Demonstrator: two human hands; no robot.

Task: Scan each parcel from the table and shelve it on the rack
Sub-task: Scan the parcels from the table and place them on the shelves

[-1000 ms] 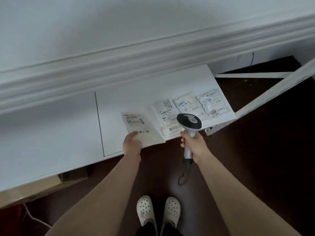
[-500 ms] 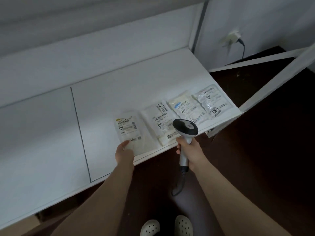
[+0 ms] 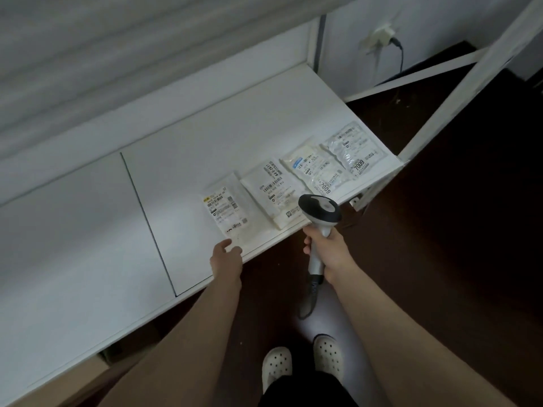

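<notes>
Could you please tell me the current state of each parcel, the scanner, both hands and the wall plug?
Leftmost parcel, flat on the shelf, label up.
Second parcel, flat, label up.
Third parcel, flat, label up.
Rightmost parcel, flat, label up.
Scanner, held by its handle in the right hand.
Left hand, at the leftmost parcel's near edge; grip unclear.
Wall plug, plugged in.

Parcel storeroom: labelled parcels (image 3: 296, 192), white rack (image 3: 205, 136), scanner (image 3: 320, 212).
</notes>
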